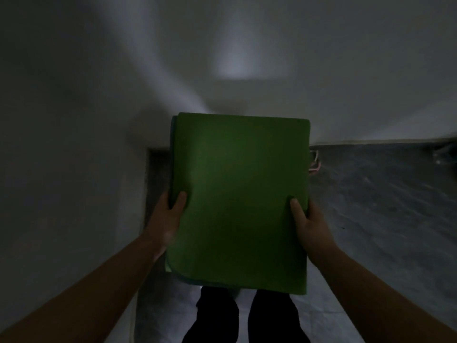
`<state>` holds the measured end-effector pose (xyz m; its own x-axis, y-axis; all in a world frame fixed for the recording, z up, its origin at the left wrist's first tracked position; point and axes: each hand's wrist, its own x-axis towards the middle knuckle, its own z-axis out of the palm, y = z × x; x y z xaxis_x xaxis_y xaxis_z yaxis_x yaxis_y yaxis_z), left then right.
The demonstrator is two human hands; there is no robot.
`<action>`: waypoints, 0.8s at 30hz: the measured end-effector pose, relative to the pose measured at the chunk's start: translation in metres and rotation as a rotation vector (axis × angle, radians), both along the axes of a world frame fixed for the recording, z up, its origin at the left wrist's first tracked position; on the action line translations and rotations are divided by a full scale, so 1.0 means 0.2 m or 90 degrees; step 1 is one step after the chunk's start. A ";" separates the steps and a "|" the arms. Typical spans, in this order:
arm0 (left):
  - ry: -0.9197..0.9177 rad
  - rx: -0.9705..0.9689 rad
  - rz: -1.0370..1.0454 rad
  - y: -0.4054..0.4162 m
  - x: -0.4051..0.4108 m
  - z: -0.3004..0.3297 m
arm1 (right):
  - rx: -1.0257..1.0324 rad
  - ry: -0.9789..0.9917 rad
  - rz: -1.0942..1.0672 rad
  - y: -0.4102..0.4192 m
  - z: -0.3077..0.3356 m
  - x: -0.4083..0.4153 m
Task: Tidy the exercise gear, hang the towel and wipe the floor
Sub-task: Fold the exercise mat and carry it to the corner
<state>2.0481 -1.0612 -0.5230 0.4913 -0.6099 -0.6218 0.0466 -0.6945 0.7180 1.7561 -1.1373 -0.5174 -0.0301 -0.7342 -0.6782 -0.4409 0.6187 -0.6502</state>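
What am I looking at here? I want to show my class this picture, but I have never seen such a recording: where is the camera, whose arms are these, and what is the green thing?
There is no machine here. A person wears one wide-angle camera on the head, looking forward and down, so the two bare arms reaching in from the bottom are the person's own. The left hand and the right hand each grip a side edge of a folded green mat, thumbs on top, holding it up in front of the body. Below it you see the person's dark trouser legs. Behind is a pale wall in dim light, and to the right a dark mottled floor. A small pinkish object peeks out beside the mat; it is too hidden to identify.
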 end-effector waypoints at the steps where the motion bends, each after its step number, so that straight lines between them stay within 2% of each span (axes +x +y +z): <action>1: 0.001 -0.001 0.006 -0.01 -0.01 -0.17 | 0.012 0.007 0.013 -0.01 -0.18 0.00; 8: -0.009 0.024 -0.010 -0.01 0.05 -1.38 | 0.019 0.014 0.111 -0.16 -1.35 -0.02; 12: -0.092 0.031 -0.073 -0.11 0.13 -1.89 | -0.014 0.033 0.196 -0.27 -1.87 0.01; 16: -0.162 0.033 -0.124 -0.20 0.20 -2.19 | -0.044 0.067 0.295 -0.38 -2.18 0.07; 18: -0.155 0.029 -0.135 -0.23 0.26 -2.31 | -0.072 0.086 0.325 -0.42 -2.28 0.10; 24: -0.142 0.042 -0.109 -0.29 0.33 -2.44 | -0.037 0.114 0.308 -0.50 -2.43 0.22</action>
